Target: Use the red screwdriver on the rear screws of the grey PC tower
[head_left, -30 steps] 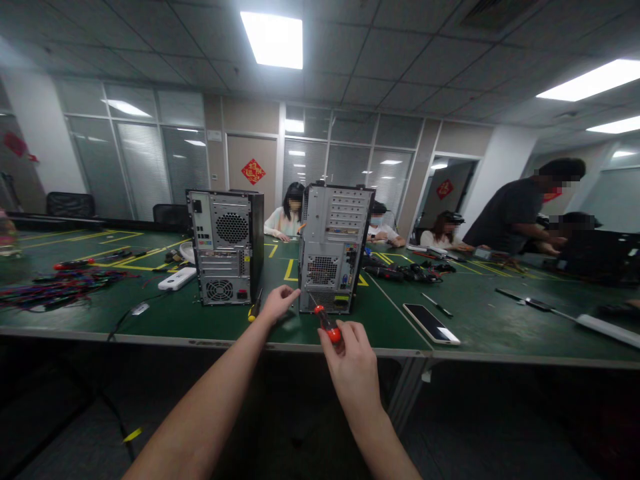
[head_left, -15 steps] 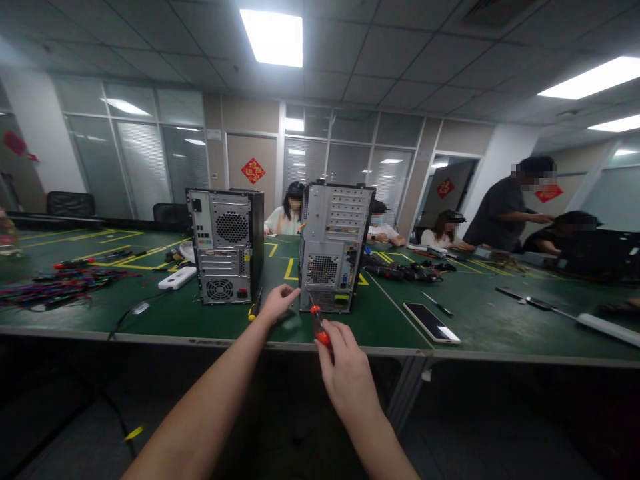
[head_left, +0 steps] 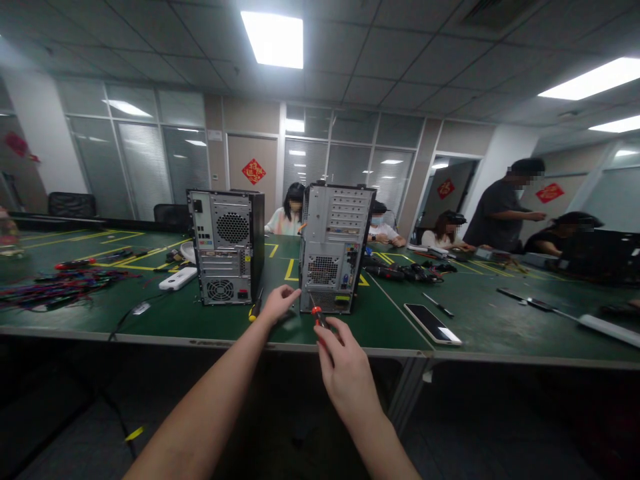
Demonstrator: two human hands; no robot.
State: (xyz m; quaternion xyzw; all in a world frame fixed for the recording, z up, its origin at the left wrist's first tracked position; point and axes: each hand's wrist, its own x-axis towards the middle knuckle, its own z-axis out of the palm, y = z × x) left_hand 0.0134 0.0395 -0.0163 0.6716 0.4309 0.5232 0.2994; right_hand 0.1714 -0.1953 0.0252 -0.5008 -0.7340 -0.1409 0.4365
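Note:
A red-and-black screwdriver point(head_left: 320, 316) is in my right hand point(head_left: 345, 353), its fingers closed round the handle. The shaft points up at the lower back panel of the right computer case point(head_left: 320, 220); whether the tip sits in a screw is too small to tell. My left hand point(head_left: 280, 305) reaches to the lower left edge of that case, fingertips at the edge and fingers stretched out, holding nothing that I can see. Just left of this hand lies a yellow-and-black screwdriver point(head_left: 253, 311). A second computer case point(head_left: 223, 250) stands upright to the left, its back facing me.
A phone point(head_left: 432, 324) and a thin dark tool point(head_left: 437, 305) lie to the right on the green table point(head_left: 480, 333). A white power strip point(head_left: 178, 279) and a heap of coloured cables point(head_left: 60, 287) are on the left. Several people sit or stand across the table.
My right hand's fingers have shifted up the screwdriver handle, covering more of it. My left hand and both cases stay put. The standing person at the right has straightened up.

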